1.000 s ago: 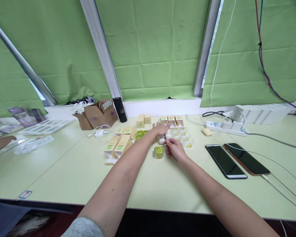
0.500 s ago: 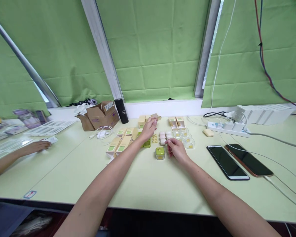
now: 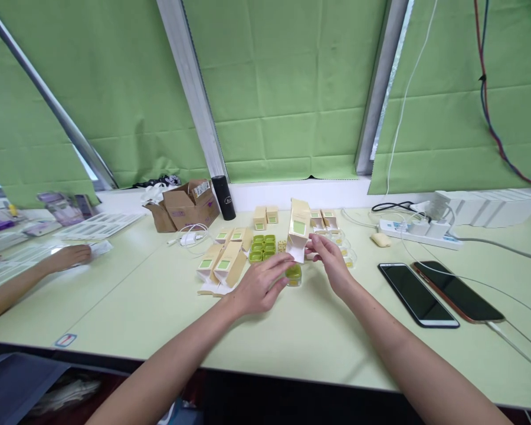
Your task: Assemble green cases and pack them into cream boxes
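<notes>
A small cream carton (image 3: 300,221) with a green label stands tilted above the table, its white inner flaps facing me. My right hand (image 3: 330,262) grips the carton's right side. At the lower flap are the outstretched fingertips of my left hand (image 3: 261,284), its thumb held apart below. Just under the carton sits a green-lidded clear jar (image 3: 294,275), partly hidden. Left of it are several green cups (image 3: 262,248) in rows and small yellow pieces (image 3: 282,245). Clear domed containers (image 3: 348,257) lie partly behind my right hand.
More cartons lie open at left (image 3: 230,262), stand at the back (image 3: 265,217) and back right (image 3: 324,219). Two phones (image 3: 418,295), a power strip (image 3: 418,233) and cables occupy the right. A cardboard box (image 3: 190,209) and black bottle (image 3: 223,198) stand behind. Another person's hand (image 3: 73,255) is far left.
A carton has come from the back row to the middle, now in my right hand. My left hand has drawn back toward me. The pale pink pieces are now hidden behind the carton and hands.
</notes>
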